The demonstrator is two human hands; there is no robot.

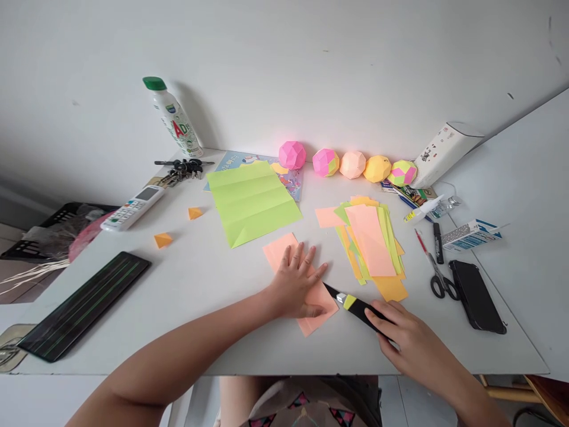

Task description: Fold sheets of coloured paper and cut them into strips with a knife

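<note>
My left hand point(299, 283) lies flat with fingers spread on a folded peach paper strip point(326, 299), pressing it to the table. My right hand point(395, 329) is wrapped round the black and yellow handle of a utility knife point(355, 306). Its dark blade reaches the strip's right edge, close to my left hand; whether the tip is inside the fold I cannot tell. Beyond my left hand lies a creased green paper sheet point(253, 204). To the right is a loose pile of peach, green and orange paper strips point(371, 240).
Several folded paper balls point(352, 164) line the wall. Left are two small orange paper pieces point(163, 239), a remote control point(133, 207), keys point(182, 171), a bottle point(175, 121) and a dark tablet-like slab point(86, 305). Right are scissors point(440, 281), a marker point(438, 243) and a black phone point(478, 296).
</note>
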